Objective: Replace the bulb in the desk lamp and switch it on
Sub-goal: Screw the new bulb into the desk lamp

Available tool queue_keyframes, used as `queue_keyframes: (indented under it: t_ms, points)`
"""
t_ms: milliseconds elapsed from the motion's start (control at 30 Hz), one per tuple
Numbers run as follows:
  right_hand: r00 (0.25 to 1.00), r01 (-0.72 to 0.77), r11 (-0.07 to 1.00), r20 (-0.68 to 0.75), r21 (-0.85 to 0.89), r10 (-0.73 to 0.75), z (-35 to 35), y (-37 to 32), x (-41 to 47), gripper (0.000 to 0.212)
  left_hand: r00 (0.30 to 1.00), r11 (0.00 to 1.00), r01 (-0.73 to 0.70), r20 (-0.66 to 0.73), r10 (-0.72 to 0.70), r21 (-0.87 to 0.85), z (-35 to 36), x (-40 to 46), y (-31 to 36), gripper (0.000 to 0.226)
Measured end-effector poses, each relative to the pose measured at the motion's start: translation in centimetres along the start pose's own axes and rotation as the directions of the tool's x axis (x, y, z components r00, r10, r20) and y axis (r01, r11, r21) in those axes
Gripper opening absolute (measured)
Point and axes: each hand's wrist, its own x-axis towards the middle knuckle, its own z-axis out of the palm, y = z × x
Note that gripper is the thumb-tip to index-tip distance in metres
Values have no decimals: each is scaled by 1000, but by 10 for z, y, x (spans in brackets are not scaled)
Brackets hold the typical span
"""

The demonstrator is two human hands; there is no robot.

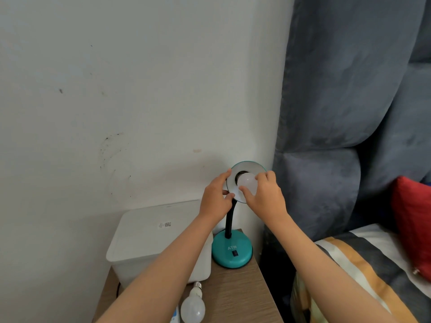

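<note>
A teal desk lamp stands on a wooden bedside table (pixel 238 297), its round base (pixel 232 251) bearing a black rocker switch (pixel 235 253). A black gooseneck (pixel 229 220) carries the shade (pixel 248 169), whose open mouth tilts toward me. A white bulb (pixel 246 180) sits in the mouth of the shade, at the socket. My right hand (pixel 265 194) has its fingers closed around that bulb. My left hand (pixel 215 198) grips the shade's left rim. A second white bulb (pixel 193 307) lies loose on the table's front, screw cap pointing away.
A white lidded plastic box (pixel 154 238) fills the table's left part, beside the lamp base. A white wall stands behind. To the right are a grey padded headboard (pixel 345 113), a striped bed cover (pixel 363 264) and a red cushion (pixel 412 224).
</note>
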Motion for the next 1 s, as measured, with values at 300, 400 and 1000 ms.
queue_keyframes:
  t_ms: [300, 400, 1000]
  points:
    - [995, 79, 996, 57, -47, -76, -3, 4, 1, 45, 1000, 1000, 5, 3, -5, -12, 0, 0, -1, 63]
    - [998, 50, 996, 43, -74, -47, -1, -1, 2, 46, 1000, 1000, 9, 3, -9, -20, 0, 0, 0, 63]
    - [980, 126, 983, 169, -131, -103, -5, 4, 6, 57, 1000, 1000, 2, 7, -1, -22, 0, 0, -2, 64]
